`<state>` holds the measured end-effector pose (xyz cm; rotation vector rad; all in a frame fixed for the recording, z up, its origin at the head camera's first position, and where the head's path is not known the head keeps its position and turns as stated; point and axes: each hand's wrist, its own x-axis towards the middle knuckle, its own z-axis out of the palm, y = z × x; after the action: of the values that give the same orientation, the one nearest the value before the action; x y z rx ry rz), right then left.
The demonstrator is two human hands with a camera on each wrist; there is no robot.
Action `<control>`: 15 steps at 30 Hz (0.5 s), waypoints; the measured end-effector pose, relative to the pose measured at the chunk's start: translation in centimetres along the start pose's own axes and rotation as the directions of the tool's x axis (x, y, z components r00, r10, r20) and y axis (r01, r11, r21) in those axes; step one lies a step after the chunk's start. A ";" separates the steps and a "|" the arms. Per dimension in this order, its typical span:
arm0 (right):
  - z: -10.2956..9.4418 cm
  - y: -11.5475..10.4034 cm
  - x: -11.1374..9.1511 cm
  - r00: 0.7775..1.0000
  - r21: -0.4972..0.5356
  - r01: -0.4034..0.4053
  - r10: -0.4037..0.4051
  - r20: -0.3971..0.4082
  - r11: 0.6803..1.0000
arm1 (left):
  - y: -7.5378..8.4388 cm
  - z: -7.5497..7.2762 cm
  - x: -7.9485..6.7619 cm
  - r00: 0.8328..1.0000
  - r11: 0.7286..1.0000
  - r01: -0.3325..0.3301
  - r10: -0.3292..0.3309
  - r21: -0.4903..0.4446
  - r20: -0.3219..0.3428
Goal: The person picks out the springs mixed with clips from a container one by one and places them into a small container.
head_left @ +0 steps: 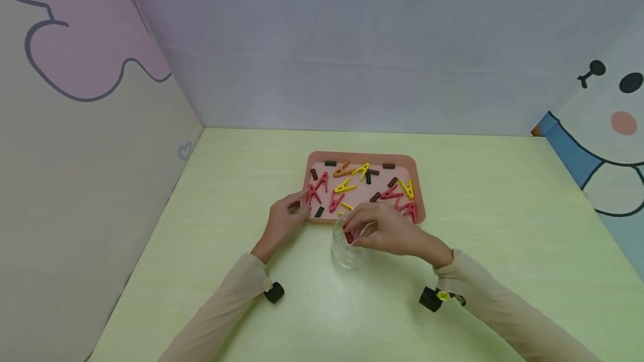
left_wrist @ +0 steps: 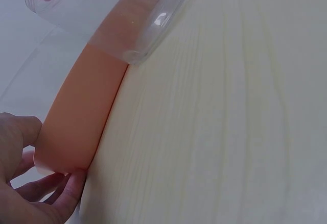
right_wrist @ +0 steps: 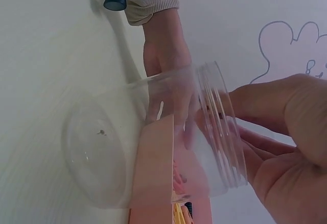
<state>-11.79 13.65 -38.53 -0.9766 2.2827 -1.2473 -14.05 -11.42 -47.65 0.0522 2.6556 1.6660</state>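
Observation:
My left hand (head_left: 283,219) grips the near left corner of a pink tray (head_left: 362,157), thumb up at the rim and fingertips low on the outside in the left wrist view. My right hand (head_left: 384,230) pinches a small reddish-brown spring (head_left: 348,235) at the mouth of a clear jar (head_left: 348,261). The jar stands upright in front of the tray, its threaded rim around the right fingertips. In the tray lie pink clips (head_left: 336,202), yellow clips (head_left: 344,186), an orange clip (head_left: 343,170) and several dark springs (head_left: 388,166).
All of it stands on a pale wooden table (head_left: 241,166). White walls (head_left: 362,71) with cartoon drawings rise at the back and on both sides. Each sleeve cuff carries a small black block (head_left: 274,293).

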 end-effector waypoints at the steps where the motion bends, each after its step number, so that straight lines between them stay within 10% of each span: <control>1: 0.0 0.0 0.0 1.000 -0.004 -0.001 0.001 0.007 1.000 | 0.0 0.0 0.0 1.000 1.000 -0.002 0.002 -0.001 0.000; 15: 0.0 -0.8 0.3 1.000 -0.065 0.027 -0.027 -0.003 0.998 | -0.1 0.0 0.0 1.000 1.000 -0.020 0.020 0.011 -0.012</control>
<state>-11.72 13.12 -37.84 -1.0311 2.3340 -1.1934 -14.04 -11.43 -47.71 0.0694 2.6823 1.6634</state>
